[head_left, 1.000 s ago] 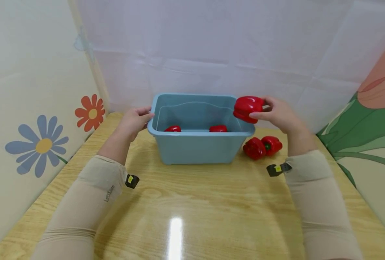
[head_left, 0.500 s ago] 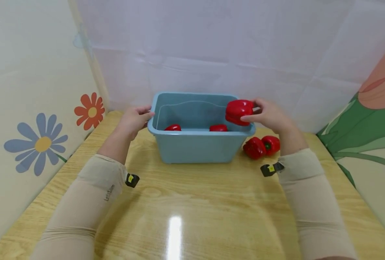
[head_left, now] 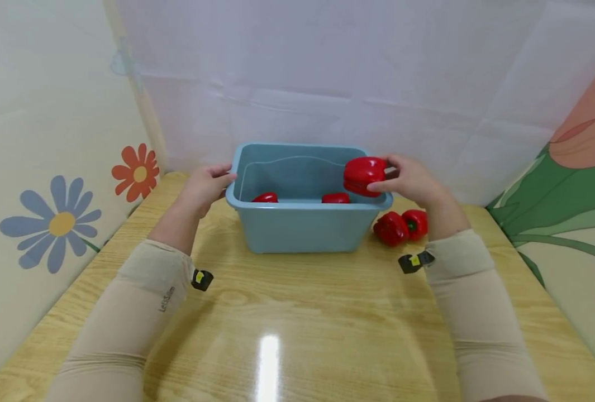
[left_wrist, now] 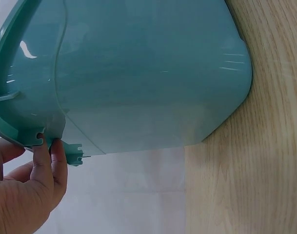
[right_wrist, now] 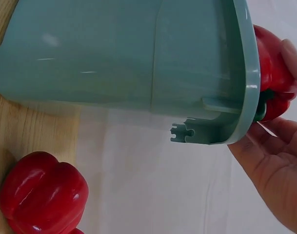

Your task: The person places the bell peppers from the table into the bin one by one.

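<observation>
A blue-green plastic bin (head_left: 302,229) stands on the table near the back wall. My left hand (head_left: 200,188) grips its left rim; in the left wrist view the fingers (left_wrist: 58,168) curl under the rim from outside. My right hand (head_left: 415,181) holds a red bell pepper (head_left: 362,174) by its stem end, between thumb and fingers, at rim height over the bin's right end. Inside the bin lie two red peppers, one at left (head_left: 265,197) and one at right (head_left: 335,198), partly hidden by the front wall.
Two more red bell peppers, one nearer the bin (head_left: 391,229) and one beside it (head_left: 416,224), lie on the wooden table (head_left: 297,312) right of the bin. A white sheet (head_left: 297,72) hangs behind. Side walls carry painted flowers.
My right hand has carried the red bell pepper left and slightly down, from the bin's right edge to over its opening. The left hand stays on the rim.
</observation>
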A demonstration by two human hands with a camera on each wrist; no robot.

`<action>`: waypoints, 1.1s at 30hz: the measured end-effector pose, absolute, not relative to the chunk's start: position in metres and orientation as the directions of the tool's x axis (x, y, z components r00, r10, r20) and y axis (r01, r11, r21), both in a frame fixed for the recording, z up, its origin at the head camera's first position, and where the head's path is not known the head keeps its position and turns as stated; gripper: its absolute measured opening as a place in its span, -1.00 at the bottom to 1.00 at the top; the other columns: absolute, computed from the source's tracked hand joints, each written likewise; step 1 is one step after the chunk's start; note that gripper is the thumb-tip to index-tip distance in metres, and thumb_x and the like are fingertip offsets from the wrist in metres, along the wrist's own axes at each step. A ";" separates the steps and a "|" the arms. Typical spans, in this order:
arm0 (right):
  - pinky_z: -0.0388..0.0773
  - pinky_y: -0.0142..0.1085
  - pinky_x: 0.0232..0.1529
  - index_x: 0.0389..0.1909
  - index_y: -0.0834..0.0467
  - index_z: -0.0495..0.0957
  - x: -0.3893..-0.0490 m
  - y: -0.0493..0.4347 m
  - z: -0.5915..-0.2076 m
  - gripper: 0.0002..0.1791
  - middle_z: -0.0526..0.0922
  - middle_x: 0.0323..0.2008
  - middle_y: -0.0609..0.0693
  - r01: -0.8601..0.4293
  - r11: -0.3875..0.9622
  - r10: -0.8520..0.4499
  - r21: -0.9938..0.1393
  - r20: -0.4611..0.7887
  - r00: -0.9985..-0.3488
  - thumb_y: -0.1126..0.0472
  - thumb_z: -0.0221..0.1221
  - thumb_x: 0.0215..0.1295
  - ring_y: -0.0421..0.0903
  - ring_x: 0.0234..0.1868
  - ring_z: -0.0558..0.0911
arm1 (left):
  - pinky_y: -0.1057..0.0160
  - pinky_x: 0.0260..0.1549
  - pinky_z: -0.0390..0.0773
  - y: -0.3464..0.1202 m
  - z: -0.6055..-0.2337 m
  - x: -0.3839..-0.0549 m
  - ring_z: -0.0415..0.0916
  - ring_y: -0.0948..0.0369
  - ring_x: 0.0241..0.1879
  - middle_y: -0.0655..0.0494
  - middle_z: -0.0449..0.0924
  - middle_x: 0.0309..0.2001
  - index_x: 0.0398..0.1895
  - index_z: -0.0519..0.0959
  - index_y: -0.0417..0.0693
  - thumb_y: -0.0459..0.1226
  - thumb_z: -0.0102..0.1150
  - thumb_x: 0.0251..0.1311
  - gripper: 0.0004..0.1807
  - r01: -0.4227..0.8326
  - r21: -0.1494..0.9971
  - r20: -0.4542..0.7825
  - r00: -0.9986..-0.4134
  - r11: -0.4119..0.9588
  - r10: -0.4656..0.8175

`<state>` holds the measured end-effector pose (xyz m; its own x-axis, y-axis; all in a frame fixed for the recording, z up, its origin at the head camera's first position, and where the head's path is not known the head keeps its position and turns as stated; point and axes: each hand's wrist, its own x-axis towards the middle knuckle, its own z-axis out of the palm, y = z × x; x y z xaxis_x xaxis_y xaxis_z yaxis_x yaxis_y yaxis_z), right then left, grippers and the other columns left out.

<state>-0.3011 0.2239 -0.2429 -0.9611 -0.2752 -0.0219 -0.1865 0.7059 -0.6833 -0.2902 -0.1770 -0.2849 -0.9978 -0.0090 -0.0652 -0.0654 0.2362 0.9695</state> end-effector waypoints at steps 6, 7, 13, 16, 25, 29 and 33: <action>0.43 0.02 0.02 0.23 0.02 0.25 -0.301 0.223 -0.244 -0.18 0.39 0.10 0.02 -0.197 0.704 -0.277 -0.682 -0.009 -0.961 -0.17 0.32 -0.06 0.04 0.08 0.37 | 0.11 0.10 0.40 -0.178 -0.285 -0.289 0.32 0.10 0.16 -0.08 0.28 0.26 0.31 0.24 -0.11 -0.31 -0.03 0.30 -0.50 -0.062 0.968 -0.061 -0.998 0.245 -0.008; 0.43 0.03 0.02 0.23 0.01 0.25 -0.302 0.223 -0.244 -0.17 0.38 0.10 0.02 -0.197 0.706 -0.276 -0.680 -0.009 -0.961 -0.17 0.33 -0.07 0.04 0.08 0.36 | 0.11 0.10 0.40 -0.178 -0.285 -0.290 0.33 0.10 0.16 -0.07 0.29 0.26 0.31 0.25 -0.11 -0.31 -0.03 0.30 -0.50 -0.060 0.968 -0.060 -0.998 0.244 -0.009; 0.45 -0.01 0.01 0.25 -0.01 0.24 -0.303 0.219 -0.245 -0.13 0.39 0.09 -0.01 -0.198 0.706 -0.284 -0.679 -0.015 -0.959 -0.18 0.35 -0.11 0.02 0.07 0.37 | 0.11 0.10 0.40 -0.181 -0.288 -0.288 0.33 0.09 0.14 -0.09 0.30 0.25 0.31 0.24 -0.12 -0.31 -0.02 0.30 -0.50 -0.050 0.971 -0.049 -0.999 0.234 -0.008; 0.46 -0.02 0.00 0.24 -0.01 0.24 -0.303 0.218 -0.246 -0.14 0.39 0.08 0.00 -0.198 0.702 -0.287 -0.684 -0.018 -0.958 -0.17 0.35 -0.10 0.03 0.06 0.37 | 0.11 0.10 0.40 -0.182 -0.289 -0.287 0.33 0.10 0.14 -0.08 0.30 0.25 0.32 0.24 -0.11 -0.30 -0.02 0.30 -0.49 -0.048 0.969 -0.047 -0.999 0.241 -0.010; 0.44 0.02 0.02 0.24 0.01 0.24 -0.302 0.219 -0.245 -0.17 0.37 0.10 0.02 -0.201 0.692 -0.292 -0.694 -0.014 -0.956 -0.14 0.34 -0.06 0.05 0.09 0.36 | 0.11 0.10 0.40 -0.180 -0.286 -0.286 0.33 0.10 0.15 -0.08 0.31 0.24 0.31 0.25 -0.10 -0.28 -0.03 0.30 -0.50 -0.048 0.966 -0.046 -0.999 0.255 -0.011; 0.44 0.01 0.02 0.24 0.00 0.24 -0.301 0.221 -0.244 -0.17 0.37 0.11 0.02 -0.197 0.690 -0.290 -0.696 -0.018 -0.957 -0.14 0.34 -0.05 0.05 0.08 0.36 | 0.12 0.09 0.41 -0.179 -0.285 -0.287 0.35 0.10 0.13 -0.09 0.32 0.23 0.31 0.26 -0.10 -0.29 -0.02 0.30 -0.50 -0.045 0.968 -0.044 -0.999 0.247 -0.009; 0.44 -0.01 0.04 0.26 0.01 0.23 -0.300 0.221 -0.244 -0.18 0.37 0.12 0.03 -0.215 0.684 -0.307 -0.697 -0.008 -0.952 -0.14 0.31 -0.02 0.05 0.10 0.36 | 0.12 0.10 0.40 -0.179 -0.286 -0.287 0.34 0.10 0.14 -0.08 0.31 0.24 0.31 0.26 -0.12 -0.30 -0.02 0.30 -0.50 -0.039 0.972 -0.039 -0.999 0.232 -0.006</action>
<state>-0.3000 0.2209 -0.2442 -0.9516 -0.3073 -0.0077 -0.2153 0.6840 -0.6970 -0.2871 -0.1791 -0.2856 -0.9992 -0.0058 -0.0388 -0.0391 0.2318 0.9720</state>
